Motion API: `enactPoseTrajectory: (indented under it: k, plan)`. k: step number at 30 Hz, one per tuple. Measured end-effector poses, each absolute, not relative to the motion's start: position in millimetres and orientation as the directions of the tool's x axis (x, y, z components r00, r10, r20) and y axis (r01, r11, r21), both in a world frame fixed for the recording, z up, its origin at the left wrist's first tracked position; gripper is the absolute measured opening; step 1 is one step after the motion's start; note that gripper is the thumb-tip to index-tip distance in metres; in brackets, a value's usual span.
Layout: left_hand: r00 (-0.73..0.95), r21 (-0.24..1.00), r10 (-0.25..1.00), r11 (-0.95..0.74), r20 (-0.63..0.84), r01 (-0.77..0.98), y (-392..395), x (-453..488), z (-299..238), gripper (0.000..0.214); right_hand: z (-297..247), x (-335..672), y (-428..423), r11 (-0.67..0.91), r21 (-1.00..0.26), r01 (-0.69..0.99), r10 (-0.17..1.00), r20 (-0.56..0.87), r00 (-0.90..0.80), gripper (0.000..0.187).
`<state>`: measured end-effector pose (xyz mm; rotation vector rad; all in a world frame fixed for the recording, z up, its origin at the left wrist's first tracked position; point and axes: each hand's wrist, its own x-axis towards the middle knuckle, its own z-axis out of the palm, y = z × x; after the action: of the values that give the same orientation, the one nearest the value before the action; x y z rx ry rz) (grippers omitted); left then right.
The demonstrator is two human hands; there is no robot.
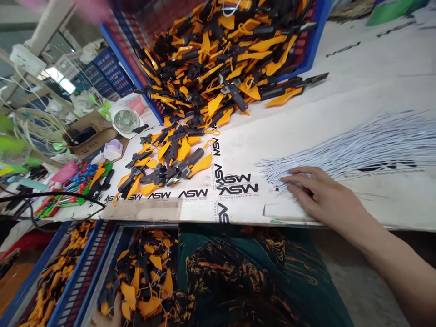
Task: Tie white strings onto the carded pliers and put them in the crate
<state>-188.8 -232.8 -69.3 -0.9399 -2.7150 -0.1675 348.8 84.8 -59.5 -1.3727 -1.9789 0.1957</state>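
My left hand (108,316) is low at the left frame edge, over a blue crate (89,290) of orange-and-black plastic toy parts (150,272) with thin strings. Its thumb and fingers are apart beside a blurred part; much of the hand is cut off. My right hand (323,197) rests on the table at the left end of a long bundle of pale strings (347,143). Its thumb and index fingertip come together at the string ends, the other fingers stretched over them. A loose pile of the same toy parts (170,159) lies left of the bundle.
A tipped blue crate (315,41) spills more parts onto the white-covered table (245,145). Left stand a small fan (126,120), a cardboard box (90,131) and colourful pieces (73,184). A black cable (51,197) hangs by the table edge. Another crate (30,284) stands below.
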Motion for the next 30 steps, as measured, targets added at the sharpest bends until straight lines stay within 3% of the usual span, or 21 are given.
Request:
enactPoseTrajectory:
  k: [2, 5, 8, 10, 14, 17, 20, 23, 27, 30]
  plan:
    - [-0.753, 0.135, 0.558, 0.765, 0.349, 0.629, -205, -178, -66, 0.057, -57, 349, 89, 0.419, -0.525, 0.741, 0.880, 0.436, -0.188, 0.026]
    - [-0.470, 0.261, 0.781, 0.394, 0.410, 0.881, -121, -136, -49, 0.059, -52, 349, 93, 0.386, -0.569, 0.726, 0.911, 0.361, -0.200, 0.020]
    - [-0.139, 0.191, 0.845, 0.044, 0.516, 0.981, -24, -90, -26, 0.049, -47, 348, 92, 0.350, -0.585, 0.732, 0.922, 0.352, -0.160, 0.017]
    - [-0.050, 0.098, 0.868, 0.001, 0.494, 0.995, 28, -69, -14, 0.047, -44, 347, 88, 0.346, -0.610, 0.713, 0.911, 0.400, -0.100, 0.017]
    - [-0.028, -0.011, 0.899, 0.036, 0.437, 0.999, 83, -59, -5, 0.041, -43, 346, 84, 0.306, -0.691, 0.655, 0.908, 0.418, 0.018, 0.016]
    - [0.079, -0.029, 0.884, -0.074, 0.461, 0.997, 90, -67, -6, 0.029, -47, 344, 86, 0.295, -0.683, 0.669, 0.908, 0.418, 0.027, 0.018]
    - [0.169, -0.002, 0.828, -0.199, 0.534, 0.980, 89, -73, -4, 0.026, -49, 342, 89, 0.386, -0.614, 0.688, 0.874, 0.482, -0.059, 0.018]
    - [0.145, 0.095, 0.733, -0.275, 0.664, 0.957, 91, -70, 8, 0.023, -48, 341, 88, 0.434, -0.586, 0.684, 0.854, 0.509, -0.106, 0.016]
    - [-0.110, 0.321, 0.584, -0.272, 0.805, 0.907, 106, -58, 40, 0.028, -47, 341, 86, 0.432, -0.604, 0.669, 0.849, 0.522, -0.078, 0.015]
    - [-0.228, 0.524, 0.676, -0.270, 0.700, 0.808, 129, -51, 67, 0.031, -48, 342, 86, 0.398, -0.624, 0.673, 0.854, 0.519, -0.024, 0.015]
